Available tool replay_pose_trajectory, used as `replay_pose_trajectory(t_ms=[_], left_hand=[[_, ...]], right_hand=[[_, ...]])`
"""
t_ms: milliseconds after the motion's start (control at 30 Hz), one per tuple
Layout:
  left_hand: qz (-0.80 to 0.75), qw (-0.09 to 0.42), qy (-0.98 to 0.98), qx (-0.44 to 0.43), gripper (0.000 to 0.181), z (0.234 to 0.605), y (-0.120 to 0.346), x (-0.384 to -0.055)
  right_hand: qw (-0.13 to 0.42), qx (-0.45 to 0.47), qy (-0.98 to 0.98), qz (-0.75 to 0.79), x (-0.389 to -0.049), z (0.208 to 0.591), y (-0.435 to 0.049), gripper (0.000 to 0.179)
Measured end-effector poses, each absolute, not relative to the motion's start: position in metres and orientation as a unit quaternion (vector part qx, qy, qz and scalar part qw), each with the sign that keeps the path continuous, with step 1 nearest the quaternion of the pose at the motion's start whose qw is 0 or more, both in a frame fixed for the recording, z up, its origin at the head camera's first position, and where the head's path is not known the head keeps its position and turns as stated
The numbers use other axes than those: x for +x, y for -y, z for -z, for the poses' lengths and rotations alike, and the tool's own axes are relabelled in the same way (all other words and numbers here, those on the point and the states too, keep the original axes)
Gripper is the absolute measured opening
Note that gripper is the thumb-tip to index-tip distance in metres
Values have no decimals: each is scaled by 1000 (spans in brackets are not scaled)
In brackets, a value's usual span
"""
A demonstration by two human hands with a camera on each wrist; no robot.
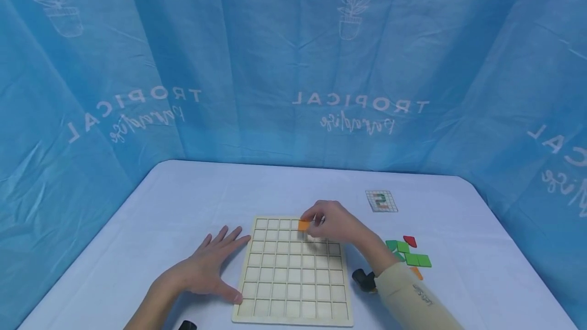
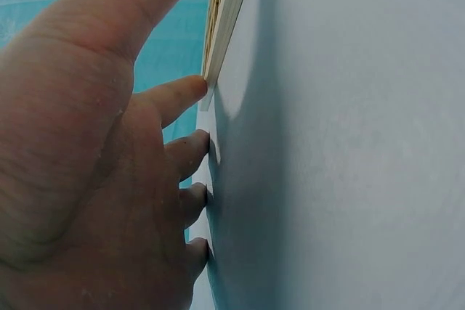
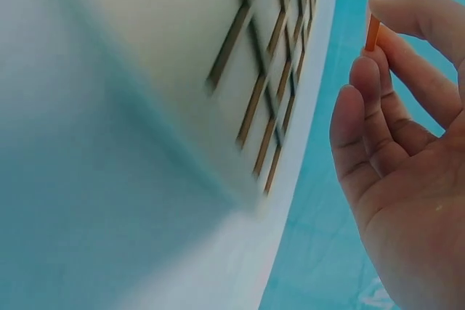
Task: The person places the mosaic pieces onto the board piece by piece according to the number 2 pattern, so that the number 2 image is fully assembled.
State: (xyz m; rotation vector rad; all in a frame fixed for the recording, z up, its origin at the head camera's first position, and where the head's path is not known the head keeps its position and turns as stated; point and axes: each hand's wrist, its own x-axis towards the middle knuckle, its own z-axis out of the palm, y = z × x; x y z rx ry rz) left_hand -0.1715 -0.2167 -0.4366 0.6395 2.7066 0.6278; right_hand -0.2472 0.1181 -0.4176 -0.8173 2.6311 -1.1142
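Note:
An orange square tile (image 1: 303,225) is pinched between the thumb and fingers of my right hand (image 1: 334,222), above the far rows of a wooden grid board (image 1: 293,275). The right wrist view shows this thin tile (image 3: 373,17) edge-on, apart from the board (image 3: 218,49). My left hand (image 1: 206,264) lies spread at the board's left side, its thumb and index fingertip at the edge. In the left wrist view, the fingers of the left hand (image 2: 94,150) reach down to the white tabletop, and one touches the board's edge (image 2: 225,27).
Right of the board lie several green tiles (image 1: 411,259), a red piece (image 1: 410,241) and an orange piece (image 1: 416,273). Farther back is a small pattern card (image 1: 381,201). A black object (image 1: 364,279) shows beside the right wrist. Blue curtain (image 1: 293,65) surrounds the white table (image 1: 206,187).

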Motion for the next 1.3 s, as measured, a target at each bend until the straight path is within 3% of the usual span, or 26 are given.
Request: replay_pose_trajectory(t_ms=[1000,1300], left_hand=[[-205,143,-944,217,123,440,217,-172],[-197,142,-946,214,123,440,217,-172]], right_hand=[[132,-286,-878,361,-243,424,-68,30],[118,-309,-883,333,-245,428,-59,25]])
